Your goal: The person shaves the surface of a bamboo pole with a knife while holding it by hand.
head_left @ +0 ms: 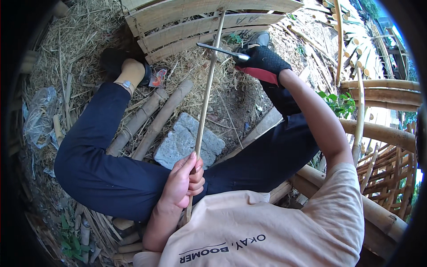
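A long, thin bamboo strip point(208, 91) runs from my shirt front out to the wooden slats. My bare left hand point(183, 180) is closed around its lower part, near my waist. In a black and red glove, my right hand point(263, 64) grips the handle of a knife point(219, 50). The narrow blade points left and lies across the strip near its far end. Whether the edge is cutting into the strip cannot be told. Most of the knife's handle is hidden by the glove.
A grey stone block point(189, 139) lies between my legs, beside two bamboo poles point(162, 118). Ahead stands a slatted wooden panel point(187, 33). Cut bamboo point(356, 49) is piled at the far right, above a woven bamboo basket point(391, 173). A plastic bag point(40, 115) lies left on straw.
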A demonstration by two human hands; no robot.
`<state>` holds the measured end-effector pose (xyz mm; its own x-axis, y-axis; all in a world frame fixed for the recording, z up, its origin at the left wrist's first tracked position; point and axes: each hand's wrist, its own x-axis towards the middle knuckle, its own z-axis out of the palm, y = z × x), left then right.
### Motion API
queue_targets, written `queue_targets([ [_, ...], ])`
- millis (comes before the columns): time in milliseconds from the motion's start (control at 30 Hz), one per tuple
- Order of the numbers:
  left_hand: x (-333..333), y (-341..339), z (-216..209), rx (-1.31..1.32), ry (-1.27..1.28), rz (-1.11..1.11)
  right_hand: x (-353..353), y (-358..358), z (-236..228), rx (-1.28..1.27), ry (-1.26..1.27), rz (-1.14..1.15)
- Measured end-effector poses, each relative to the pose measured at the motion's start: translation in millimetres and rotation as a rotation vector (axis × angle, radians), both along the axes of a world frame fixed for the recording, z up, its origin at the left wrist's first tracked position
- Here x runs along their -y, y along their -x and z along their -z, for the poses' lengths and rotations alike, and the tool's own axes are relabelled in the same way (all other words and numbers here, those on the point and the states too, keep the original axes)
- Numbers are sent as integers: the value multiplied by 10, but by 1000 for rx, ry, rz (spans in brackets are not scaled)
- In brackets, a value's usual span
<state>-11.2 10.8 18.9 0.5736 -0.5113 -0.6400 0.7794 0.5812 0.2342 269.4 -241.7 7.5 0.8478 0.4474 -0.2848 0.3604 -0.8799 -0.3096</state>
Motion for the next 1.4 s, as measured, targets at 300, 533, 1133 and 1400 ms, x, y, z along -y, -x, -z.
queue_targets([
  [300, 25, 5, 12, 7, -33, 14, -161, 299, -154, 5, 154, -70],
  [533, 46, 17, 8, 32, -130, 3, -28, -63, 181, 175, 271, -205],
  [1133, 31, 1, 18, 36, -61, 9, 147, 76, -122, 161, 100, 53],
  [1400, 22, 25, -8, 43, -98, 13, -205, 238, -63, -14, 128, -118],
])
